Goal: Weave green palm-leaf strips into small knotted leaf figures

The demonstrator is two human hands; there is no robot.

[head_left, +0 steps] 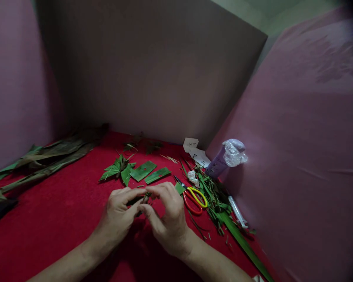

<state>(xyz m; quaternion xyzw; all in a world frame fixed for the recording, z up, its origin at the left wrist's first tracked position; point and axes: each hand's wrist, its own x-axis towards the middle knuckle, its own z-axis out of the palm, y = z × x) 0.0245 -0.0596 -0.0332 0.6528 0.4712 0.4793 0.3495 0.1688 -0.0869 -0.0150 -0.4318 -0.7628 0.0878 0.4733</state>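
Note:
My left hand (119, 211) and my right hand (170, 217) meet over a red cloth (67, 219). Between their fingertips is a small bundle of dark leaf (146, 197), mostly covered by the fingers. Both hands are closed on it. Just beyond the hands lie two cut leaf pieces (143, 170) and a folded star-like leaf shape (117, 169). Right of my right hand rest scissors (195, 199) with one red and one yellow handle, blades toward the back left.
Leaf scraps (213, 196) pile at the right beside a purple bottle (217, 162) topped with clear plastic, and a syringe-like tube (237, 211). White paper cards (197, 153) and thin sticks (170, 159) lie behind. Long dried leaves (59, 150) stretch along the left. Walls enclose three sides.

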